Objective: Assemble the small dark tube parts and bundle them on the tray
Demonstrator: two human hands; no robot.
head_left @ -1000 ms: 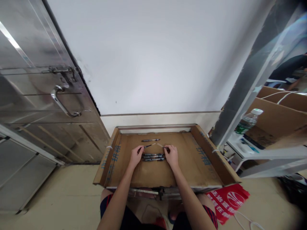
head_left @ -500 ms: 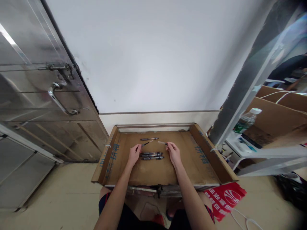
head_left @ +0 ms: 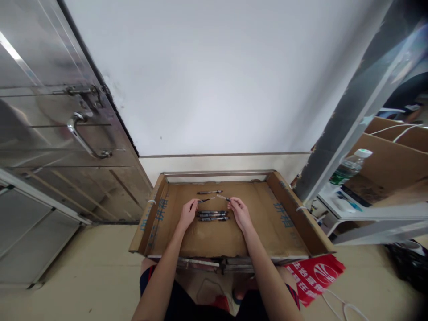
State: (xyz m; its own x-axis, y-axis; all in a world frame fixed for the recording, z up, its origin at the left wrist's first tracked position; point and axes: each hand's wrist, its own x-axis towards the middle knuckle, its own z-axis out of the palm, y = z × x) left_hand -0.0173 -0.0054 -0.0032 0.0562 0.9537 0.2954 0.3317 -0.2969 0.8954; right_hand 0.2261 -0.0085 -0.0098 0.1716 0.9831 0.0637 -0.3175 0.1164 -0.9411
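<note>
Forearms (head_left: 170, 256) converge over cardboard tray (head_left: 214, 240); left hand (head_left: 188, 214) pinches slim pen part (head_left: 203, 200), right hand (head_left: 240, 212) second pen part (head_left: 223, 197).

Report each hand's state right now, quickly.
Left hand: closed, holding a slim dark pen piece, pale-tipped.
Right hand: closed, holding a slim translucent pen piece, dark near the fingers.

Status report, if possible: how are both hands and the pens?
Left hand holds one pen piece; right hand, another piece. Both point inward, barely apart. Grouped pens lie nearer, single pen beyond.
</note>
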